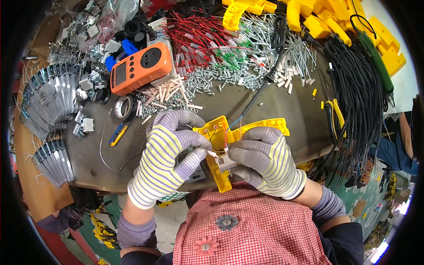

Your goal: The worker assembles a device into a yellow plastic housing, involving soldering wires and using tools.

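Note:
A yellow plastic housing half (pixel 274 125) lies at the table's near edge between my gloved hands. A black power cord (pixel 255 98) runs into it from the far side, with blue, red and brown wires at its end. My right hand (pixel 267 161) is closed on a small white switch block (pixel 226 164) over the housing's handle. My left hand (pixel 170 152) is closed, its thumb and fingertips pinched beside a small white sleeve (pixel 213 154) at the block's left. Exactly what lies between those left fingertips is hidden.
An orange meter (pixel 141 68) stands beyond my left hand, near a tape roll (pixel 123 107) and a utility knife (pixel 118 134). Red wires (pixel 190 37) and screws (pixel 221 77) are heaped at the back. Black cords (pixel 357 88) and yellow-handled pliers (pixel 335 115) lie right; metal strips (pixel 55 99) left.

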A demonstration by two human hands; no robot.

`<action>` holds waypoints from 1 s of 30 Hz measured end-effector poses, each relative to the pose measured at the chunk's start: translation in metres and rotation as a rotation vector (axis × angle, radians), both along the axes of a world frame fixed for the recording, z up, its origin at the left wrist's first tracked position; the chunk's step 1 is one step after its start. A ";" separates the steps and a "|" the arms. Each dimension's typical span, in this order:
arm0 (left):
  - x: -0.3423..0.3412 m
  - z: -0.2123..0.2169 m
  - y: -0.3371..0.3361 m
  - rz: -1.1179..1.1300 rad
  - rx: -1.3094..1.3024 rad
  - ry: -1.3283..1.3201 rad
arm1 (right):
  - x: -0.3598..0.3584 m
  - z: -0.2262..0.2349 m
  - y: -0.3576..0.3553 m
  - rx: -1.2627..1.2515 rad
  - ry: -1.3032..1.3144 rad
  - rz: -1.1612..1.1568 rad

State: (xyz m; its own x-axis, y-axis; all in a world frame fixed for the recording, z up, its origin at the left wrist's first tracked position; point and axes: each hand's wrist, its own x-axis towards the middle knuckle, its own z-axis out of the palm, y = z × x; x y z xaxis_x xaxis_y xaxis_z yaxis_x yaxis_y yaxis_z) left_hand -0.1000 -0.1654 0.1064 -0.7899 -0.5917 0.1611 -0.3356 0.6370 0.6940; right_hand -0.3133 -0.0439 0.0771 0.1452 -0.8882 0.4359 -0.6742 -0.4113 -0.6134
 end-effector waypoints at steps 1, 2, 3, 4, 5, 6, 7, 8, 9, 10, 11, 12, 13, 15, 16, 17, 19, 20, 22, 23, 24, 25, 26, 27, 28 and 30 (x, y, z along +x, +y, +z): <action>-0.002 0.004 -0.003 -0.047 0.003 0.001 | 0.001 0.000 0.000 0.004 0.026 0.001; -0.005 0.008 -0.005 -0.050 0.003 -0.002 | 0.002 -0.001 0.000 0.009 0.053 0.003; -0.009 0.015 -0.007 -0.111 -0.087 -0.074 | 0.002 -0.001 -0.001 0.001 0.051 -0.001; -0.012 0.019 -0.008 -0.172 -0.177 -0.146 | 0.003 -0.002 -0.001 0.001 0.049 -0.001; -0.015 0.022 -0.009 -0.178 -0.206 -0.133 | 0.003 -0.004 -0.001 -0.020 0.035 -0.006; -0.018 0.023 -0.011 -0.178 -0.205 -0.134 | 0.003 -0.005 0.000 -0.041 0.024 -0.010; -0.021 0.024 -0.013 -0.225 -0.192 -0.149 | 0.003 -0.005 0.000 -0.040 0.022 -0.009; -0.023 0.024 -0.015 -0.272 -0.178 -0.163 | 0.003 -0.004 0.000 -0.027 0.014 -0.012; -0.023 0.024 -0.017 -0.283 -0.166 -0.154 | 0.003 -0.004 -0.001 -0.017 0.003 -0.016; -0.023 0.023 -0.018 -0.284 -0.166 -0.157 | 0.002 -0.004 -0.001 -0.017 0.000 -0.018; -0.022 0.021 -0.019 -0.293 -0.169 -0.149 | 0.002 -0.005 -0.002 -0.001 0.014 -0.006; -0.022 0.020 -0.019 -0.306 -0.169 -0.141 | 0.003 -0.005 -0.001 0.019 0.027 0.002; -0.023 0.019 -0.021 -0.314 -0.165 -0.144 | 0.003 -0.006 -0.001 0.023 0.023 -0.005; -0.026 0.022 -0.025 -0.353 -0.136 -0.132 | 0.002 -0.007 -0.002 -0.012 0.031 -0.009; -0.027 0.025 -0.024 -0.351 -0.135 -0.136 | 0.002 -0.008 -0.001 -0.012 0.027 -0.007; -0.029 0.029 -0.022 -0.373 -0.234 -0.188 | 0.003 -0.011 -0.001 0.010 -0.003 0.010; -0.037 0.028 -0.017 -0.396 -0.415 -0.245 | 0.000 -0.012 -0.003 0.032 -0.024 0.010; -0.036 0.027 -0.016 -0.403 -0.417 -0.241 | -0.002 -0.012 -0.004 0.022 -0.017 0.027; -0.033 0.028 -0.014 -0.406 -0.487 -0.201 | -0.002 -0.013 -0.003 0.010 -0.018 0.048; -0.034 0.028 -0.019 -0.443 -0.346 -0.232 | -0.001 -0.014 -0.001 -0.003 0.005 0.027; -0.032 0.026 -0.021 -0.441 -0.348 -0.238 | 0.000 -0.014 0.000 -0.019 0.026 0.010; -0.029 0.021 -0.023 -0.435 -0.221 -0.233 | 0.001 -0.015 0.000 -0.022 0.022 0.013; -0.027 0.019 -0.025 -0.426 -0.095 -0.228 | 0.001 -0.015 -0.001 -0.039 0.026 0.025; -0.028 0.017 -0.029 -0.459 0.008 -0.238 | 0.000 -0.016 0.000 -0.048 0.036 0.025; -0.029 0.015 -0.030 -0.467 0.013 -0.236 | 0.000 -0.016 0.000 -0.041 0.037 0.018; -0.031 0.015 -0.032 -0.474 0.162 -0.191 | -0.001 -0.013 -0.002 0.003 0.037 0.052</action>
State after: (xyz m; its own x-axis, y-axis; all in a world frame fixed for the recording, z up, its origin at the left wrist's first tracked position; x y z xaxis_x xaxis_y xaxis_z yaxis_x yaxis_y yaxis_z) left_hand -0.1312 -0.1979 0.1215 -0.9828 -0.1684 -0.0753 -0.1671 0.6392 0.7507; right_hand -0.3146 -0.0459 0.0639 0.2074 -0.8804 0.4264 -0.6745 -0.4444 -0.5895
